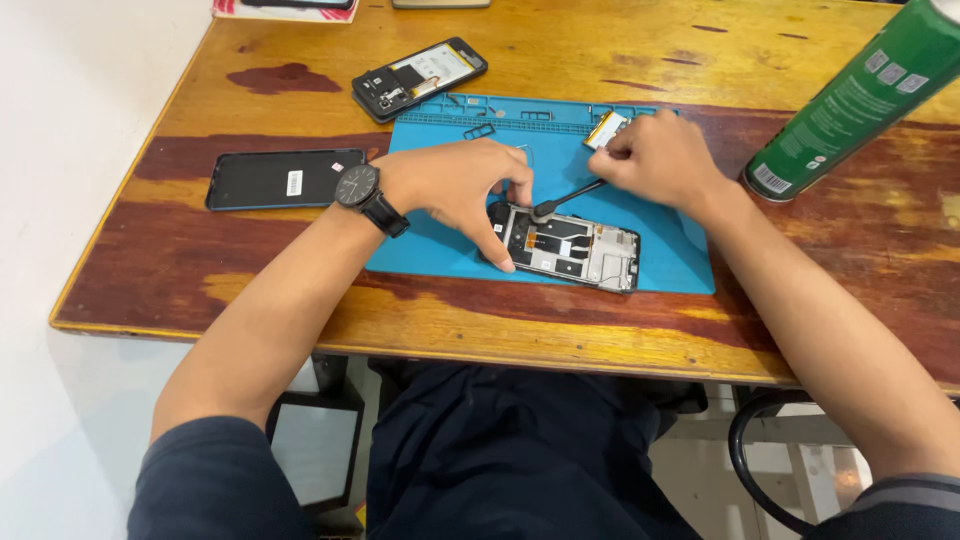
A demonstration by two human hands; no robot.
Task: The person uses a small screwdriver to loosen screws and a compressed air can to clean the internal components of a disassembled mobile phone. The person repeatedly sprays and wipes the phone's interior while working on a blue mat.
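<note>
An opened phone frame (pixel 578 247) with bare circuit parts lies on a blue work mat (pixel 560 160) in the middle of the wooden table. My left hand (pixel 465 187), with a black wristwatch on the wrist, grips the frame's left end. My right hand (pixel 655 160) is closed around a thin black tool (pixel 567 198), whose tip rests on the frame's upper left corner. A small yellow-and-silver part (pixel 603 129) lies on the mat just behind my right hand.
A second opened phone (pixel 420 78) lies behind the mat, and a black phone panel (pixel 285 179) lies to its left. A green spray can (pixel 868 92) leans in at the right. The table (pixel 480 320) front edge runs just above my lap.
</note>
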